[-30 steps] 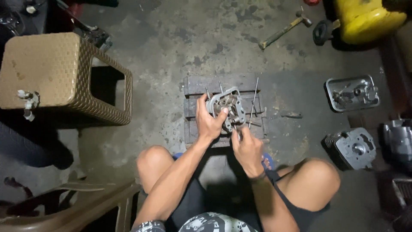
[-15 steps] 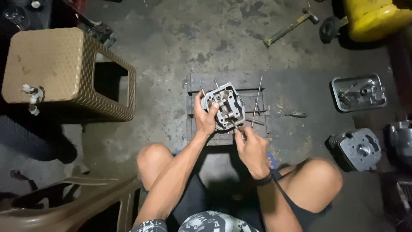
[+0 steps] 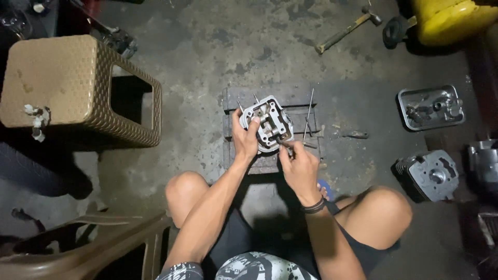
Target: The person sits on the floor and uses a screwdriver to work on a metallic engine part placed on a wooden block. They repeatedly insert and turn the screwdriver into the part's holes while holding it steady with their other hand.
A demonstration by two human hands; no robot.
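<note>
Both forearms reach forward from between the bent, spread knees. The left hand point(image 3: 245, 139) is curled in a grip, thumb up and fingers point(image 3: 254, 121) wrapped forward. Just right of those fingers, the right hand point(image 3: 300, 168) sits lower, its fingers point(image 3: 287, 150) pinched together; a dark band circles its wrist.

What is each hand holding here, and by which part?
The left hand grips the metal engine head by its left edge, thumb on top. The right hand pinches a thin tool by its near end, its tip at the head.

grey metal cylinder head point(image 3: 267, 123), tilted upright on dark wooden block point(image 3: 270, 98), open side showing.
</note>
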